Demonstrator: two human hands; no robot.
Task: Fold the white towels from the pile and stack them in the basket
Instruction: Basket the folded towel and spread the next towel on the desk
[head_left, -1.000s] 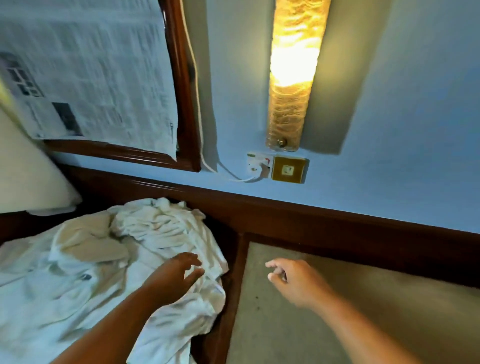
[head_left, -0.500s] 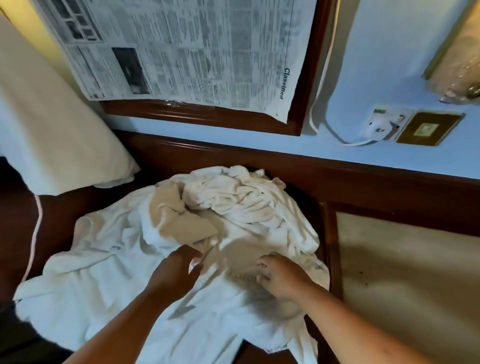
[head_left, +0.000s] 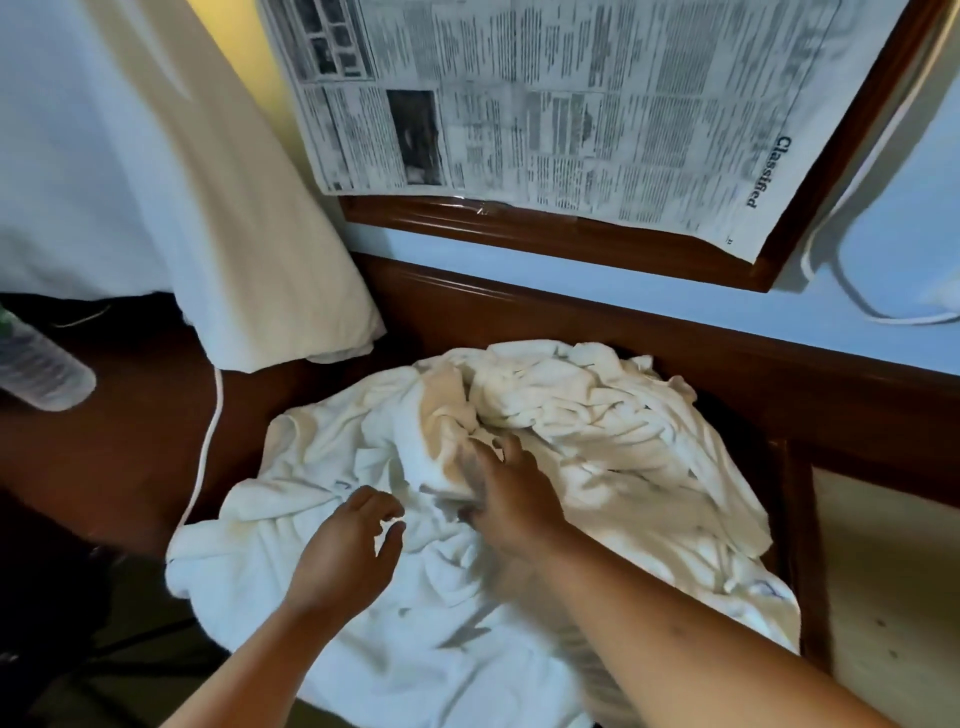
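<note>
A rumpled pile of white towels (head_left: 597, 447) lies on a dark wooden surface, filling the middle of the view. My right hand (head_left: 511, 501) reaches into the middle of the pile, its fingers and thumb closing round a raised fold of towel (head_left: 441, 462). Just to its left, my left hand (head_left: 345, 553) hovers on the towels with fingers loosely curled and thumb apart, holding nothing. No basket is in view.
A white pillow (head_left: 156, 182) leans at the upper left. A plastic water bottle (head_left: 41, 376) lies at the left edge, with a white cable (head_left: 208, 441) running beside the pile. A wood-framed newspaper (head_left: 571, 104) hangs behind. A beige surface (head_left: 883, 597) lies to the right.
The view has swung left and down onto the pile. My right hand moved left and forward onto a raised fold. My left hand drew back toward me and loosened.
</note>
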